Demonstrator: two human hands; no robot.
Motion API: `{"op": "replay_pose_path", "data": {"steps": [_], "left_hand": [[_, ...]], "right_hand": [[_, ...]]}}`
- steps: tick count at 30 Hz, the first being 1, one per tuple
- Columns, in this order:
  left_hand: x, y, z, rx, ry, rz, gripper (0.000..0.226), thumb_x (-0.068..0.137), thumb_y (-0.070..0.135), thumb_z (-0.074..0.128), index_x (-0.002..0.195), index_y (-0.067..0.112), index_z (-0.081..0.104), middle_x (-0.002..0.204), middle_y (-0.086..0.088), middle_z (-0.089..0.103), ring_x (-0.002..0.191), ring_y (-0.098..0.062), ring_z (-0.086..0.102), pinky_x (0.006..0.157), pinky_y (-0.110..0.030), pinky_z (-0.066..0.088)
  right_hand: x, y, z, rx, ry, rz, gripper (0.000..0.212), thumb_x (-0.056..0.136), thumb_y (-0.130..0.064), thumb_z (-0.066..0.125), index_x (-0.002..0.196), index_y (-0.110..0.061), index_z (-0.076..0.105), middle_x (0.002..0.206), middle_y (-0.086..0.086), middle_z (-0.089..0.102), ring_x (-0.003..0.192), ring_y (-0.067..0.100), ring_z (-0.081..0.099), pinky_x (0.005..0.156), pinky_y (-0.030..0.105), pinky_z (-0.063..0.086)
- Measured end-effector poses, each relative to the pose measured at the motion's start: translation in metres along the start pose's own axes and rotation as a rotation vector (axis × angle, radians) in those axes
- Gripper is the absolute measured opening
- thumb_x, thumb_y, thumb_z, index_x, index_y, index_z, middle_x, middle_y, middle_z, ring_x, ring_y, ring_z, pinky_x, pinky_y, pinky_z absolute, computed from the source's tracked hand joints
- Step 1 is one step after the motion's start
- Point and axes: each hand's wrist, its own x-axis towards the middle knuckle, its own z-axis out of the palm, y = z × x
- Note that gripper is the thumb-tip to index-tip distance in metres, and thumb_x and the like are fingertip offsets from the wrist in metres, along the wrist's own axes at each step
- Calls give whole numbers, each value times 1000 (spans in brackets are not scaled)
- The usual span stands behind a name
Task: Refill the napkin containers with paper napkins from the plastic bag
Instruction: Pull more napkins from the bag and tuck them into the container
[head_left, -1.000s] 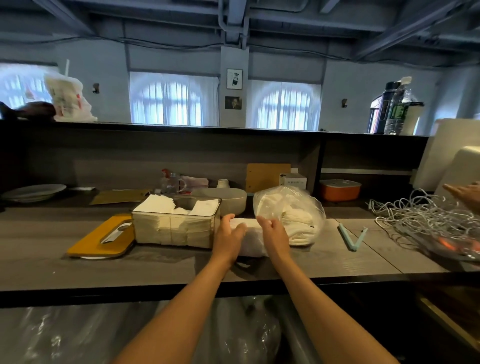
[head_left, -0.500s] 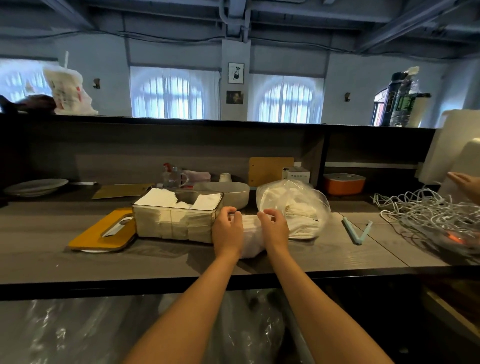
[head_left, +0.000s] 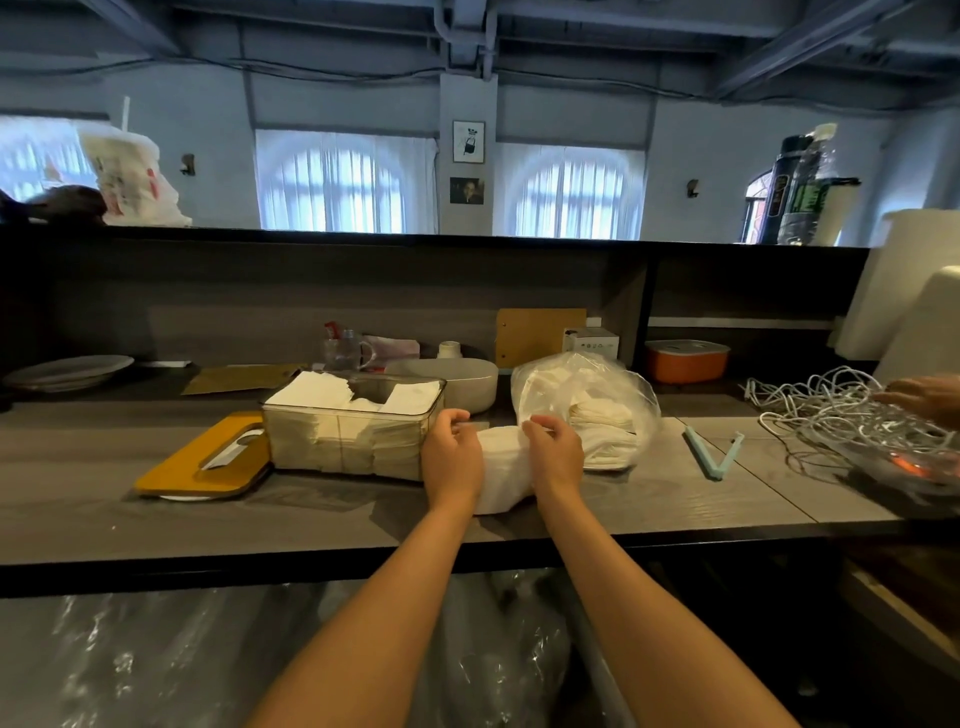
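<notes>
White paper napkins are gripped as one stack by left hand and right hand, between napkin container and plastic bag.

A second ago both hands lie nearly flat on the white stack of paper napkins on the grey wooden counter. Now the left hand and the right hand curl their fingers over its two ends and grip it between them. The stack now bulges between the palms, nearer the counter's front edge than before.
</notes>
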Motion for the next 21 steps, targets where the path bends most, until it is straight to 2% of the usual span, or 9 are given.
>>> {"op": "replay_pose_path", "data": {"steps": [4, 6, 8, 10, 12, 15, 17, 19, 21], "left_hand": [[0, -1, 1, 54, -42, 75, 26, 99, 18, 47, 118, 22, 63, 116, 4, 59, 106, -12, 54, 85, -27, 45], [0, -1, 0, 33, -23, 42, 27, 99, 17, 46, 117, 19, 66, 114, 2, 63, 104, -13, 56, 84, -27, 45], [1, -2, -1, 54, 21, -11, 28, 99, 15, 45, 117, 16, 66, 115, -3, 66, 100, -14, 56, 85, -30, 47], [1, -2, 0, 73, 16, -13, 28, 99, 17, 45, 118, 16, 65, 118, -3, 65, 102, -16, 56, 89, -33, 48], [0, -1, 1, 71, -23, 32, 26, 101, 21, 45, 118, 17, 64, 117, -1, 65, 101, -13, 55, 85, -31, 46], [-1, -2, 0, 153, -28, 107, 25, 101, 21, 44, 107, 17, 68, 111, -2, 66, 94, -11, 54, 71, -24, 40], [-1, -2, 1, 251, -19, 160, 28, 102, 22, 43, 98, 15, 70, 111, -2, 64, 89, -11, 53, 65, -21, 37], [-3, 0, 2, 342, -34, 236, 31, 103, 24, 42, 99, 13, 71, 113, 0, 60, 88, -10, 52, 64, -22, 35], [-5, 2, 2, 437, -71, 315, 34, 104, 27, 39, 102, 15, 70, 113, 2, 60, 92, -11, 54, 69, -27, 37]], "right_hand": [[-4, -3, 1, -30, -90, -17, 17, 94, -25, 58, 105, -15, 65, 101, -1, 63, 95, 14, 55, 69, 24, 39], [-4, -3, 1, -34, -55, -11, 15, 94, -23, 57, 99, -12, 65, 92, -1, 62, 90, 15, 55, 66, 24, 38], [-5, -3, -1, -33, 4, 21, 20, 95, -23, 55, 92, -5, 65, 79, 1, 57, 77, 16, 51, 59, 24, 35], [-6, -5, -1, -38, -27, 37, 26, 96, -26, 55, 88, -3, 63, 73, 1, 53, 68, 13, 46, 57, 26, 35], [-6, -5, 1, -43, -77, 37, 21, 95, -24, 55, 82, -8, 59, 71, 1, 50, 68, 14, 45, 58, 26, 34], [-5, -6, 1, -56, -53, 28, 17, 96, -23, 52, 96, -8, 62, 82, -1, 55, 82, 16, 51, 65, 27, 36], [-6, -6, 0, -71, -71, 12, 23, 97, -27, 51, 100, -9, 64, 85, -1, 57, 80, 14, 51, 64, 26, 36], [-7, -8, 0, -72, -101, 1, 22, 97, -25, 51, 99, -9, 65, 82, -5, 57, 77, 9, 51, 62, 22, 35], [-6, -6, 0, -82, -61, 2, 22, 96, -21, 50, 97, -7, 67, 82, -2, 58, 79, 14, 52, 60, 22, 35]]}}
